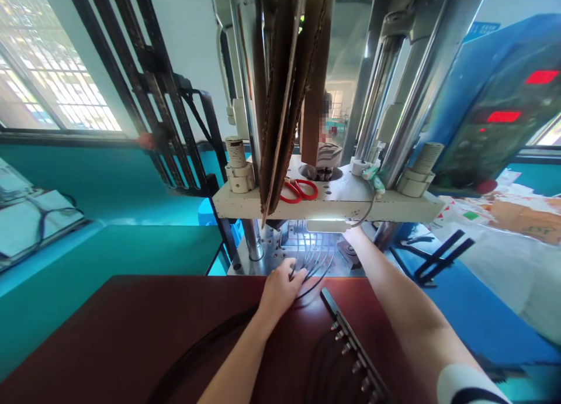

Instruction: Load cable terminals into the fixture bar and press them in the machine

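Observation:
My left hand (280, 284) is closed around a bundle of thin black cables (313, 266) at the front edge of the press bed. The cables fan out forward to a metal fixture (302, 237) under the press plate, and their tail curves back over the table to the lower left. My right forearm (394, 287) reaches in under the plate; the fingers are hidden behind the plate and a lit white lamp (328, 226). A dark bar (350, 339) with several metal connectors along it lies on the table between my arms.
The thick press plate (394, 209) spans between steel columns, with red-handled scissors (298, 190) and upright cardboard (287, 100) on it. A blue control box (495, 100) with red displays stands at right. The brown tabletop (131, 334) extends left.

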`<state>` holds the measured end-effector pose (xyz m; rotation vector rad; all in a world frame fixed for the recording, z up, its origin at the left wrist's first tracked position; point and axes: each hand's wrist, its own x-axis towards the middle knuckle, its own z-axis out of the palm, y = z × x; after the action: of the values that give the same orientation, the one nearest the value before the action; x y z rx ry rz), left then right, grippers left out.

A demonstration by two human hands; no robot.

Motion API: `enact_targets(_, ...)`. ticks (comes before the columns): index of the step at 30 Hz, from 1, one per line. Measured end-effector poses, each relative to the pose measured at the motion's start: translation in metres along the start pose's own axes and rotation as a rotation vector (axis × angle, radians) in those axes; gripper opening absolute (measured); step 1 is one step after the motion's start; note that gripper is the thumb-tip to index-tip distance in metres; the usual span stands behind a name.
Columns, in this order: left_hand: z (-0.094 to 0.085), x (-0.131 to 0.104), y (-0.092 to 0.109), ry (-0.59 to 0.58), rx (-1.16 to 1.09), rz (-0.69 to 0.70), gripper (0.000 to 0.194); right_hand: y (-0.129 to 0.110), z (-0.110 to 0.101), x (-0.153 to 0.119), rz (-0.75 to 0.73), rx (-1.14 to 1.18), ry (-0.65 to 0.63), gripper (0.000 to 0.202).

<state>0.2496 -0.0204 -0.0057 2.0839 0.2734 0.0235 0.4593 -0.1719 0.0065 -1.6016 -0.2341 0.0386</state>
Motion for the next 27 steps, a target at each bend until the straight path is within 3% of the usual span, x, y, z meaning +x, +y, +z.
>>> enact_targets(3, -0.003, -0.007, 0.006, -0.429, -0.531, -0.085, 0.048, -0.002, -0.005, -0.023, 0.115, 0.113, 0.057, 0.031)
enact_targets(5, 0.003, -0.007, 0.009, -0.557, -0.808, -0.134, 0.042, -0.008, -0.008, -0.043, 0.14, 0.178, 0.07, 0.026)
enact_targets(9, 0.021, -0.004, 0.017, -0.402, -1.055, -0.234, 0.036, -0.025, -0.01, -0.082, 0.14, 0.27, 0.037, 0.026)
enact_targets(11, 0.026, -0.009, 0.024, -0.507, -1.114, -0.211, 0.035, -0.031, -0.01, -0.1, 0.133, 0.291, 0.049, 0.025)
enact_targets(14, 0.03, -0.024, 0.036, -0.802, -1.129, -0.149, 0.036, -0.032, -0.012, -0.123, 0.09, 0.309, 0.104, 0.02)
enact_targets(15, 0.031, -0.03, 0.039, -0.818, -1.097, -0.147, 0.036, -0.031, -0.013, -0.129, 0.073, 0.315, 0.121, 0.02)
enact_targets(20, 0.047, -0.048, 0.04, -0.647, -0.942, -0.225, 0.031, -0.024, -0.021, -0.152, 0.023, 0.358, 0.211, 0.026)
enact_targets(27, 0.059, -0.073, 0.034, -0.766, -0.832, -0.251, 0.034, -0.011, -0.033, -0.169, 0.074, 0.437, 0.319, 0.032)
